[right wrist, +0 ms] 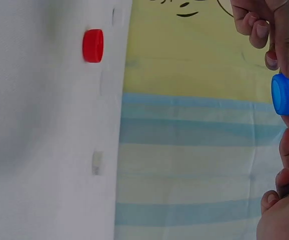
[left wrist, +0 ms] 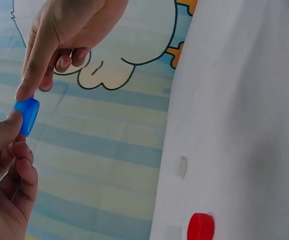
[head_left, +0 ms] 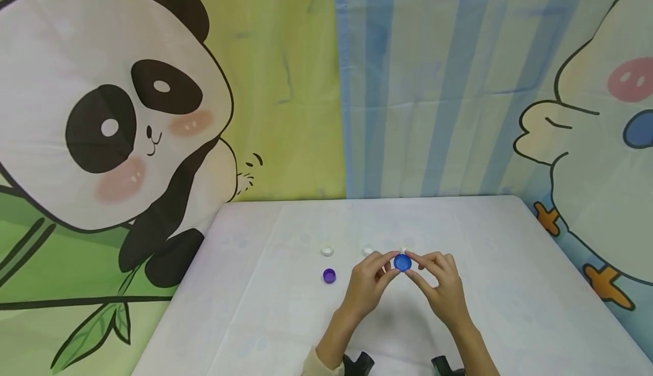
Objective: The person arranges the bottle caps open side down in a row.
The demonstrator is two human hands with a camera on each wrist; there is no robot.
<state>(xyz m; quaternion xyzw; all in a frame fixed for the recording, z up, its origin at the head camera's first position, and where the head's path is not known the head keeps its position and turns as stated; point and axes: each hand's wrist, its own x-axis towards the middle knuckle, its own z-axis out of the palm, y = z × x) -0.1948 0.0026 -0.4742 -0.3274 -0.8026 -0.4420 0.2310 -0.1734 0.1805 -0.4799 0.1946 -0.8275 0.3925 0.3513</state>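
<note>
A blue bottle cap point(head_left: 402, 262) is held above the white table between both hands. The left hand point(head_left: 368, 285) pinches its left side with thumb and fingertips, and the right hand point(head_left: 441, 291) pinches the right side. Its round face is turned toward the head camera. Up close, the left wrist view gives the blue cap point(left wrist: 27, 116) edge-on between the left hand point(left wrist: 9, 185) below and the right hand point(left wrist: 69, 35) above. Fine ridges show on the cap point(right wrist: 283, 95) in the right wrist view.
On the table point(head_left: 275, 308) lies a purple-looking cap point(head_left: 329, 275); a red cap point(right wrist: 93, 46) shows in the wrist views, possibly the same one. Whitish pieces point(head_left: 326, 250) point(head_left: 367, 249) sit farther back, another partly behind the fingers. A printed curtain point(head_left: 285, 81) hangs behind.
</note>
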